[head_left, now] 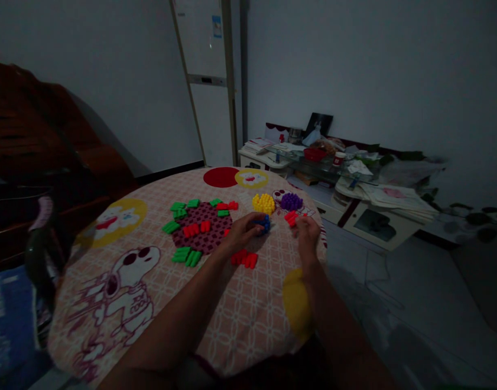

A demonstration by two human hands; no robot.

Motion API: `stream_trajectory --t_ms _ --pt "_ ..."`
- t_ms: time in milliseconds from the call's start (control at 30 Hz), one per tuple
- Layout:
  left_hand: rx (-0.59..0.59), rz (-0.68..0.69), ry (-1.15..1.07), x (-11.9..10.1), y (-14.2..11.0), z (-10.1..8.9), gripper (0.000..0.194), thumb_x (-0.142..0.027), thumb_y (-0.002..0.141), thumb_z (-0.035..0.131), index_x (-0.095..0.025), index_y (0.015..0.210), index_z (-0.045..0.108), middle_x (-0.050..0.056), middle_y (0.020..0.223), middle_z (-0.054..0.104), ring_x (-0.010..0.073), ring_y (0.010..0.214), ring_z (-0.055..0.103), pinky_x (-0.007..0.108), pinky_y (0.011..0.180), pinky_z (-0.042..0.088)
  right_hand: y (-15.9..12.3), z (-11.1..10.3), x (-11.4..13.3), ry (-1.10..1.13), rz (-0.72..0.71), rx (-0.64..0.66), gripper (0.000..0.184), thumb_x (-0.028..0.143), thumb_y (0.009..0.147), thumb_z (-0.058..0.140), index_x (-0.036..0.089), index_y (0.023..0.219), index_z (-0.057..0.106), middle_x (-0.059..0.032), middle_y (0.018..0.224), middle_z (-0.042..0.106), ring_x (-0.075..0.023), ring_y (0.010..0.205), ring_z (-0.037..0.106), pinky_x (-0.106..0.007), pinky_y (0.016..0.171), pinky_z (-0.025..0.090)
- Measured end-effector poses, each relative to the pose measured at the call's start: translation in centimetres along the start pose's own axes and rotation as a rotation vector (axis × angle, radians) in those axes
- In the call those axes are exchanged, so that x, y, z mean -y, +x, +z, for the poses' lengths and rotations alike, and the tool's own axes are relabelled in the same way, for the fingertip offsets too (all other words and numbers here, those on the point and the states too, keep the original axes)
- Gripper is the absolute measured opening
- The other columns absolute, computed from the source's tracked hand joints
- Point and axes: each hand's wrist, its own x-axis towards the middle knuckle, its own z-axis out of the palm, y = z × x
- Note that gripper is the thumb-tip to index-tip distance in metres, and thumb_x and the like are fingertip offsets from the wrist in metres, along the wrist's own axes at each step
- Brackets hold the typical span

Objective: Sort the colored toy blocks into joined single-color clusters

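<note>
A: Which edges and what room for moving to note?
B: Note the curved right rim of the desk [240, 330], just beside the right grip [308, 231]. Find broader moving room toward the left, over the printed cloth [152, 233], and nearer the body.
A: Surface and surroundings?
B: Dressed in pale pink check, with a dark round print [210, 244] near the middle and a cartoon dog [135, 292] at the near left. Dimly lit. Beyond the far edge, see a tall white cabinet [208, 119] and a pale wall [354, 65]; at left, a wooden bench [61, 119]; at right, a cluttered low stand [372, 222].
A: State of each grip?
B: At right, pinched together on the red piece [290, 218]. At left, with the left grip [243, 233], touching the blue cluster [266, 223]; cannot tell whether clamped.
A: Location and look of the pieces?
B: Short, bright, rounded. Laid in side-by-side rows: green pieces [181, 254] around the round print, other red pieces [197, 228] upon it. Bunched tightly: yellow cluster [263, 203] just beyond the blue, purple cluster [292, 202] just beyond the red piece
</note>
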Motion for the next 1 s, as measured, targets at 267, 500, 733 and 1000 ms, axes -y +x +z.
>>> stream_trajectory --t_ms 267,500,733,1000 --pt "-0.098 0.013 0.052 0.1 -0.3 -1.5 0.036 -0.031 0.083 0.065 -0.016 0.115 0.066 0.013 0.119 0.07 0.0207 0.088 0.071 0.036 0.079 0.058 4.3 -3.9 -2.2 -0.536 -0.102 -0.518 0.019 0.038 0.079 0.055 0.021 0.07 0.055 -0.0045 0.069 0.064 -0.0199 0.066 0.058 -0.032 0.066 0.044" --pt "-0.144 -0.012 0.096 0.1 -0.3 -1.8 0.038 -0.033 0.08 0.065 -0.015 0.113 0.068 0.013 0.118 0.07 0.0221 0.089 0.071 0.035 0.076 0.059 5.4 -3.6 -3.0 -0.746 -0.103 -0.315 0.019 0.034 0.074 0.056 0.024 0.061 0.047 -0.0034 0.064 0.06 -0.0196 0.065 0.051 -0.032 0.067 0.04" --pt "-0.157 -0.037 0.118 0.1 -0.3 -1.9 0.041 -0.034 0.077 0.064 -0.014 0.113 0.069 0.012 0.116 0.072 0.0208 0.085 0.07 0.034 0.075 0.059 5.3 -3.9 -3.4 -0.765 -0.136 -0.321 0.027 0.027 0.079 0.038 0.019 0.068 0.061 -0.01 0.071 0.066 -0.0218 0.071 0.055 -0.032 0.07 0.041" --pt "-0.16 -0.04 0.153 0.5 -0.3 -1.9 0.041 -0.033 0.077 0.062 -0.014 0.113 0.069 0.012 0.115 0.072 0.0217 0.085 0.071 0.034 0.075 0.058 5.8 -3.9 -3.8 -0.691 -0.111 -0.171 0.04 0.029 0.079 0.038 0.013 0.091 0.072 -0.0156 0.092 0.073 -0.0263 0.091 0.062 -0.036 0.083 0.046"
